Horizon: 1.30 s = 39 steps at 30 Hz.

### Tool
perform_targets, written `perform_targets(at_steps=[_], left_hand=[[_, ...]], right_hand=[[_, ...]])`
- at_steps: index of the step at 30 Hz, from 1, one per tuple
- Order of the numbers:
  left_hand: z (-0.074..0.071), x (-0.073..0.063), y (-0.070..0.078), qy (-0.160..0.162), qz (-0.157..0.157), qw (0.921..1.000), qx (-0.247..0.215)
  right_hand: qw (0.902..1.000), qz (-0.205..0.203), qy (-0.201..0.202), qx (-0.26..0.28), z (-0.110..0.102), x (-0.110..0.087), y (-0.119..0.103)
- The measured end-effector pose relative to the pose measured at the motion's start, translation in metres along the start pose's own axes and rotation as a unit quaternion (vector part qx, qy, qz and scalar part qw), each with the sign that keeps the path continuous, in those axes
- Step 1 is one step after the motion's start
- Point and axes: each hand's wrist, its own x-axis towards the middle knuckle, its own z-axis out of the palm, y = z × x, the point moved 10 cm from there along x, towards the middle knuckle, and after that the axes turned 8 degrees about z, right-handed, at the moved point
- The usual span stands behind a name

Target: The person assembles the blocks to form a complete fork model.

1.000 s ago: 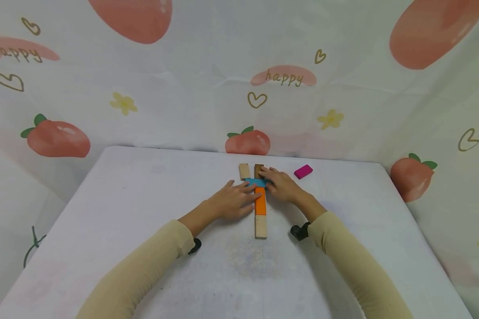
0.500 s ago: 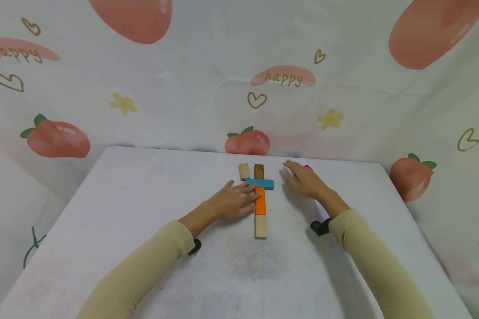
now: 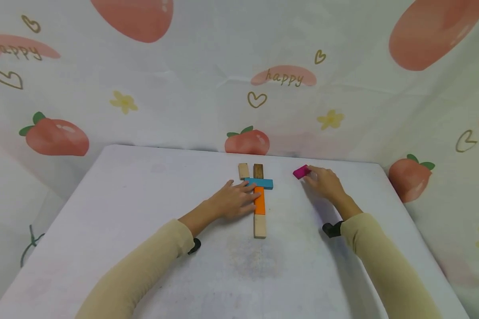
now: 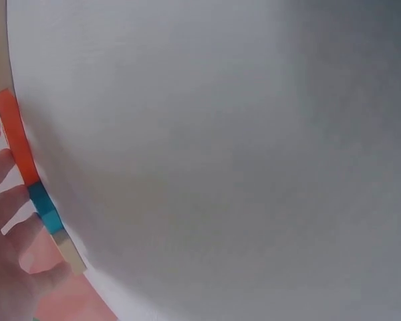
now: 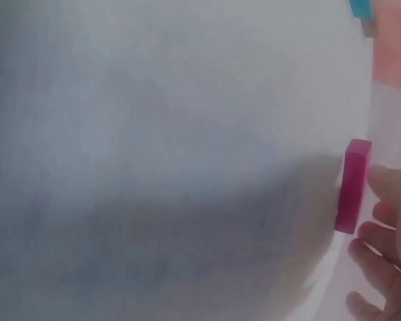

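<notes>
My left hand (image 3: 233,200) lies with fingers spread along the left side of a row of blocks. Its fingertips rest on the blue block (image 3: 265,184) and the orange block (image 3: 259,204). A plain wooden block (image 3: 260,227) continues the row nearer me, and a dark brown block (image 3: 258,171) stands beyond the blue one. At the far right, my right hand (image 3: 328,184) is at a magenta block (image 3: 300,172), thumb and fingertips right at its right end. In the right wrist view the magenta block (image 5: 353,187) shows its long side, fingers loosely bent beside it.
A pale wooden block (image 3: 243,171) sits left of the dark brown one, behind the blue block. The white table (image 3: 163,177) ends at a printed curtain (image 3: 183,110). Black wrist straps (image 3: 332,229) hang below both sleeves.
My right hand has left the blue and brown blocks and moved right to the magenta block, first passing over it. The left hand has stayed in place on the row.
</notes>
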Motion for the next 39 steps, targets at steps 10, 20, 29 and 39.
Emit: perform_targets(at_steps=[10,20,29,39], left_hand=[[-0.002,-0.001,0.002,0.001,0.009,1.0000,-0.003],[0.004,-0.001,-0.001,-0.009,-0.005,0.9998,-0.017],[0.001,0.000,-0.001,-0.001,-0.009,0.9996,-0.028],[-0.001,-0.001,0.000,0.005,-0.004,0.9996,-0.029]], right_hand=[[0.9990,0.001,0.043,0.013,0.006,0.003,0.002],[0.9985,0.021,0.037,0.035,0.014,0.004,0.001],[0.9992,0.018,0.029,0.022,0.019,0.007,-0.015],[0.9998,0.001,0.018,0.006,0.030,0.014,-0.034]])
